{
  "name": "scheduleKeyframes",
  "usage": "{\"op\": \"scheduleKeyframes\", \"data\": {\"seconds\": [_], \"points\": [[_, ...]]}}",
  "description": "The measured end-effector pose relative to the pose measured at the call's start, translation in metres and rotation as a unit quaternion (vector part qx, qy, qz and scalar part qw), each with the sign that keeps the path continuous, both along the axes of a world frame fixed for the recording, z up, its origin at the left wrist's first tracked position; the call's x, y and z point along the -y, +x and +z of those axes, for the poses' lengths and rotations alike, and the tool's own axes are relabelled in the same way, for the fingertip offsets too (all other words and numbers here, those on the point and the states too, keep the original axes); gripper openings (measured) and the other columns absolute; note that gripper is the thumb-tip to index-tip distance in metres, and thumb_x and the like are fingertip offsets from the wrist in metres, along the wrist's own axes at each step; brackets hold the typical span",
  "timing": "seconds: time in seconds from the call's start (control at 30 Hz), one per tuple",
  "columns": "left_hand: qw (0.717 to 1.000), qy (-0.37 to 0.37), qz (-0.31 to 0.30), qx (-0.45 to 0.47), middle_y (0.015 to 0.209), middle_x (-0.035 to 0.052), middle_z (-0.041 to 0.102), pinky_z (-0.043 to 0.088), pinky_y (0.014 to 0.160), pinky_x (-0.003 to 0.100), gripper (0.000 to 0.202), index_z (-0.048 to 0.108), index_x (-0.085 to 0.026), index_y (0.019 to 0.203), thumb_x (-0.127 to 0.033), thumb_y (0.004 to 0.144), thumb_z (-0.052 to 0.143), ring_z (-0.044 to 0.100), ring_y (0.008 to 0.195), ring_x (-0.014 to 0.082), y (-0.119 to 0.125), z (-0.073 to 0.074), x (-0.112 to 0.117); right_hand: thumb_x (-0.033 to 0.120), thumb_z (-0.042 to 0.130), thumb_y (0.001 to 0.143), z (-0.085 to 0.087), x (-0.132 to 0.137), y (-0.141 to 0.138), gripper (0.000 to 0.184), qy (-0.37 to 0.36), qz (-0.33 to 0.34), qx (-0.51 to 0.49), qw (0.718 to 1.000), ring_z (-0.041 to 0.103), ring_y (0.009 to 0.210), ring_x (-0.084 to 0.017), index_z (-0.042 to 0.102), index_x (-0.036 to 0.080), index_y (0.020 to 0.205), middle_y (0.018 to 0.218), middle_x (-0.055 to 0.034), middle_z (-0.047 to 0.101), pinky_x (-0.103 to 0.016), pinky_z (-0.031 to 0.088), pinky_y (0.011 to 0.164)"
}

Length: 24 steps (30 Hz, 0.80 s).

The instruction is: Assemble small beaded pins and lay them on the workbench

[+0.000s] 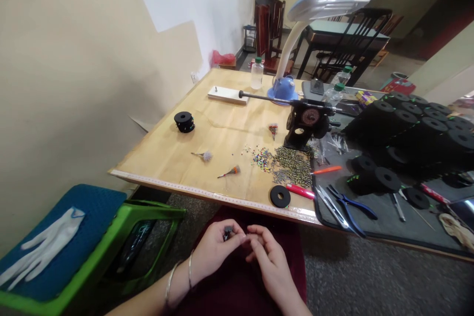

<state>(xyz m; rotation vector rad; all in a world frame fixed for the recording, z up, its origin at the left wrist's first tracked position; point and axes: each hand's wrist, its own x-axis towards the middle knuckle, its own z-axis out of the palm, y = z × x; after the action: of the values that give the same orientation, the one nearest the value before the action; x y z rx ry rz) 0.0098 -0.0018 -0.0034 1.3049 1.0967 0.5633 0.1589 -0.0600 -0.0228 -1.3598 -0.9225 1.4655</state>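
Both my hands are low in front of me, over my dark red lap, just short of the wooden table's (177, 158) near edge. My left hand (217, 249) is closed in a pinch on a small dark piece (227, 231) held at the fingertips. My right hand (268, 256) is curled beside it, its fingertips meeting the left hand's; what it holds is too small to name. On the table ahead lie a pile of small metal pieces (292, 167), scattered coloured beads (262, 157) and a flat black disc (280, 196).
A black hand-crank winder (307, 123) and a blue desk lamp (283, 88) stand mid-table. Black spools (411, 131), blue pliers (350, 205) and scissors fill the dark mat at right. A black spool (184, 121) sits left. A green stool with a white glove (48, 247) is beside me.
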Motion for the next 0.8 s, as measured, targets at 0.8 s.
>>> {"op": "scheduleKeyframes", "data": {"seconds": [0.8], "points": [[0.848, 0.435, 0.080, -0.292, 0.086, 0.0086, 0.070, 0.051, 0.076, 0.034, 0.024, 0.063, -0.017, 0.098, -0.034, 0.088, 0.050, 0.065, 0.078, 0.0228, -0.068, 0.015, -0.060, 0.048, 0.069, 0.073, -0.018, -0.004, -0.003, 0.037, -0.046, -0.051, -0.084, 0.994, 0.018, 0.041, -0.005, 0.046, 0.021, 0.065, 0.045, 0.0133, 0.028, -0.019, 0.012, 0.039]]}}
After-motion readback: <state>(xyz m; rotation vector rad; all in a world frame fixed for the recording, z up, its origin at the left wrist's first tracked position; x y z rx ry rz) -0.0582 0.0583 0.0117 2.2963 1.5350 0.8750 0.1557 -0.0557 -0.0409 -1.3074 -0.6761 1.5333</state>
